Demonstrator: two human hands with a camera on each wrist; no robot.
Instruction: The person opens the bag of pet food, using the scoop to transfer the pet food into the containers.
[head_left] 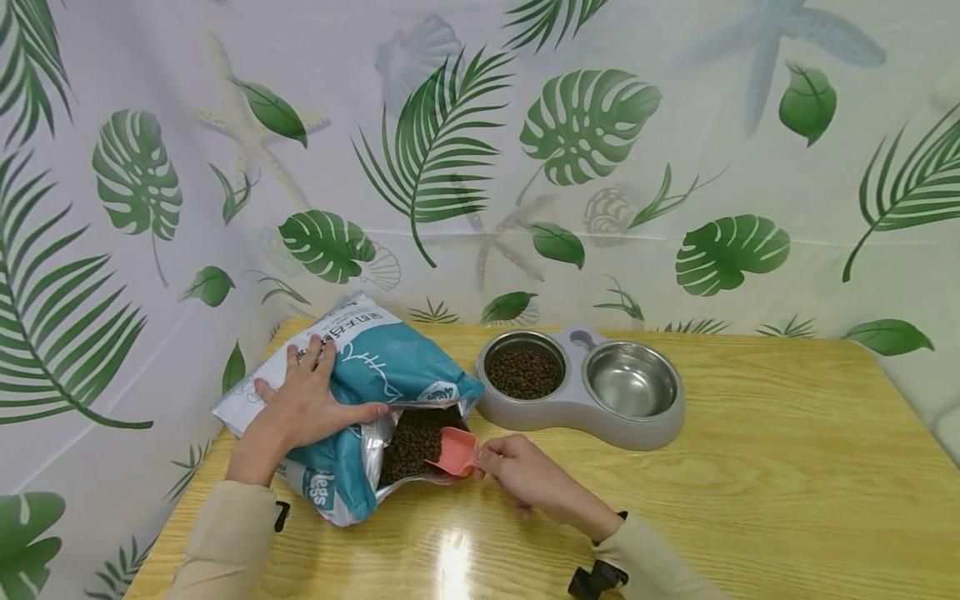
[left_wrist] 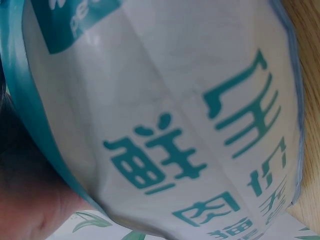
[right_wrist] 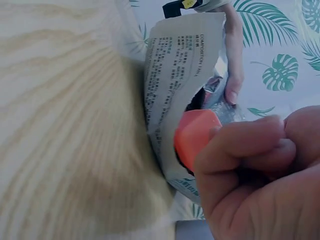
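Head view, from the left: the left hand (head_left: 303, 404) lies spread on the pet food bag (head_left: 408, 354), fingers apart on its upper side and thumb stretched to the edge of its mouth. Below and right of that thumb, brown kibble (head_left: 408, 448) shows inside the mouth, with a pink scoop (head_left: 457, 452) against it. At the scoop's right end, the right hand (head_left: 525, 473) pinches the handle with curled fingers. Beyond the right hand stands a double feeder (head_left: 576, 392); its left bowl (head_left: 525, 337) holds pellets, its right bowl (head_left: 633, 385) shows bare metal. To scoop well, the left palm should probably steady the bag and keep its upper lip clear, while the scoop slides in low, tips back and lifts level, avoiding spills.
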